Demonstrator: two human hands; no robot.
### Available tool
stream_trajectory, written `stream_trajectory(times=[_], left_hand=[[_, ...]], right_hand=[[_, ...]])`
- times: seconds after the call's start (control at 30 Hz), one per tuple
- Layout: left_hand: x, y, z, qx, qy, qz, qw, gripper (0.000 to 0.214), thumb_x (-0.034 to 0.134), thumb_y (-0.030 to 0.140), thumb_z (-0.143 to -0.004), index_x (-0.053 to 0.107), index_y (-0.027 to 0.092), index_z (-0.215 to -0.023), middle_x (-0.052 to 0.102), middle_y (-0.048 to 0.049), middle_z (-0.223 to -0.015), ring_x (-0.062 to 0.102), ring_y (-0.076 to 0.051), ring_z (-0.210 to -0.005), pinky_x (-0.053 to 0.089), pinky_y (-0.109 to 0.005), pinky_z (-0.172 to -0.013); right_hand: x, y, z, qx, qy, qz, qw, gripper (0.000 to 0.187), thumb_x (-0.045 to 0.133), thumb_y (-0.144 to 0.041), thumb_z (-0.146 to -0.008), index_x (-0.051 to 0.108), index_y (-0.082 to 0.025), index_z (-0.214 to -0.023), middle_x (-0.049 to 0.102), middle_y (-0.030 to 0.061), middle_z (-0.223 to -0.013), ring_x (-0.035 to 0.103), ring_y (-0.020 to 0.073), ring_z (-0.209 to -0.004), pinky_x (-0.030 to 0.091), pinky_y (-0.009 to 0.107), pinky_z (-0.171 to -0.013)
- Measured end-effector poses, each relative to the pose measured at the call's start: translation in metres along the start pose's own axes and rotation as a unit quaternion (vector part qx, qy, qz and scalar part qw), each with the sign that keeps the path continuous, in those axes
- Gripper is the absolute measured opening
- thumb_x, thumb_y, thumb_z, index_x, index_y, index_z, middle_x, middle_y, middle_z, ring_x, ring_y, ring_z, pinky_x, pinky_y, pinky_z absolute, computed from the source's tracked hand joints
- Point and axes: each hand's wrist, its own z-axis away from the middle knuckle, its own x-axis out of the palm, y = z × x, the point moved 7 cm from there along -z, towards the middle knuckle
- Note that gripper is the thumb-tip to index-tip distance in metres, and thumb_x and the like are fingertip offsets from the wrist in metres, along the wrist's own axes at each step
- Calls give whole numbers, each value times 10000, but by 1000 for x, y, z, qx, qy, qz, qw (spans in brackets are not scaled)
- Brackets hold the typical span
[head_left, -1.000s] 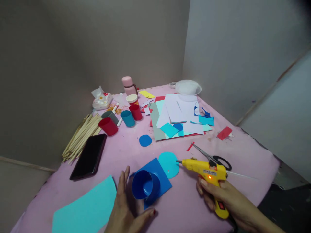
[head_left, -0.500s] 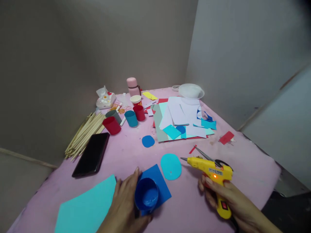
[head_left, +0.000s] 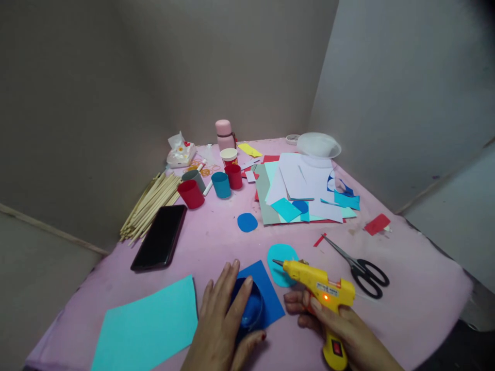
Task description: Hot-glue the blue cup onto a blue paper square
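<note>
A blue paper cup (head_left: 253, 308) stands on a square of blue paper (head_left: 266, 288). My left hand (head_left: 222, 314) lies over the cup, with the index finger across its mouth and the thumb at the near side, which covers part of the rim. In my right hand (head_left: 328, 319) is a yellow hot glue gun (head_left: 319, 283), its orange light lit. The nozzle points left, above a light blue paper disc (head_left: 281, 252) on the table. Right of the gun lie black-handled scissors (head_left: 365, 270), slightly open.
A light blue sheet (head_left: 150, 327) and a phone (head_left: 160, 237) lie at left, near bamboo sticks (head_left: 150, 206). Behind stand paper cylinders (head_left: 191, 195), a paper cup (head_left: 229, 156) and a pink flask (head_left: 224, 135). Paper sheets (head_left: 290, 178) and a white bowl (head_left: 319, 146) occupy the back right.
My left fingers have moved from the cup's left side to over its mouth. The glue gun has come left, closer to the cup, uncovering the scissors. The view has shifted slightly.
</note>
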Motion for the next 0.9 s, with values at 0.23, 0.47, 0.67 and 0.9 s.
stream_trajectory(times=[0.23, 0.47, 0.67, 0.9], left_hand=[[7, 3, 1, 23, -13, -60, 998, 573, 372, 331, -962, 140, 270, -1482, 411, -171, -1458, 326, -278, -1376, 411, -506, -1010], [5, 6, -4, 96, -17, -132, 986, 510, 390, 267, -944, 289, 270, -1444, 456, -141, -1434, 484, -283, -1271, 491, -488, -912], [-1, 11, -8, 132, -39, -166, 977, 575, 486, 252, -883, 319, 214, -1432, 486, -176, -1399, 554, -302, -1199, 533, -504, -842], [-4, 12, -11, 145, -57, -162, 974, 656, 541, 356, -854, 298, 204, -1443, 483, -189, -1395, 561, -328, -1187, 543, -519, -820]], right_hand=[[-1, 4, 1, -12, 5, 53, 998, 477, 726, -567, -699, 718, -207, -1012, 742, 104, -1044, 648, 296, -1028, 470, 418, -895], [-2, 5, 0, -7, -7, 57, 998, 433, 711, -544, -731, 720, -223, -1021, 738, 83, -1058, 646, 265, -1011, 475, 382, -881], [-3, 4, 0, -9, -9, 62, 998, 398, 698, -537, -749, 734, -208, -969, 743, 89, -1018, 649, 262, -982, 482, 377, -870], [-1, 1, 0, -13, -13, 67, 998, 394, 693, -535, -754, 729, -208, -970, 740, 86, -1015, 648, 264, -981, 485, 384, -872]])
